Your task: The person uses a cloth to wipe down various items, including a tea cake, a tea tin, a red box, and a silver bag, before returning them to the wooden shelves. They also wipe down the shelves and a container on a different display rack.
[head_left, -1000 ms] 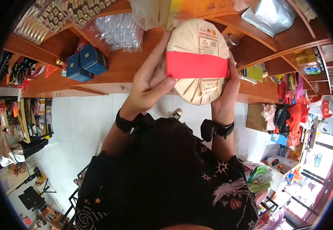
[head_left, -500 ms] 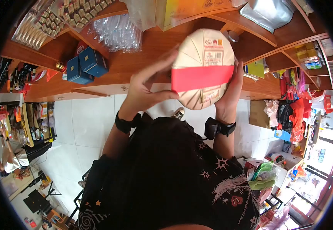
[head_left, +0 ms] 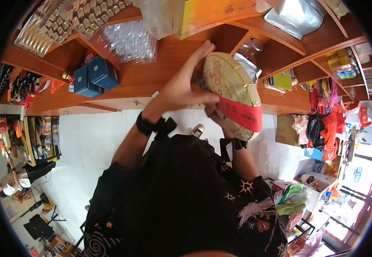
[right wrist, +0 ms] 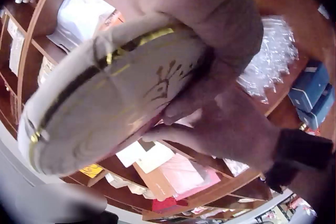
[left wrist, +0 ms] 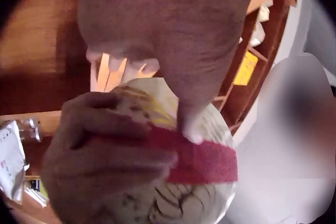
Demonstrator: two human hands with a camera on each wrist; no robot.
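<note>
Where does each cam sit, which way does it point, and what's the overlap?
Head: on the head, facing forward and down at the disc; shows the left hand, shirt and a shoe, right hand mostly hidden.
Left wrist: on the left wrist, looking past the left hand at the disc's red band; right hand also shows.
Right wrist: on the right wrist, looking past the right hand across the disc; left hand also shows.
Shared: head and right wrist both catch the blue boxes and clear packets.
</note>
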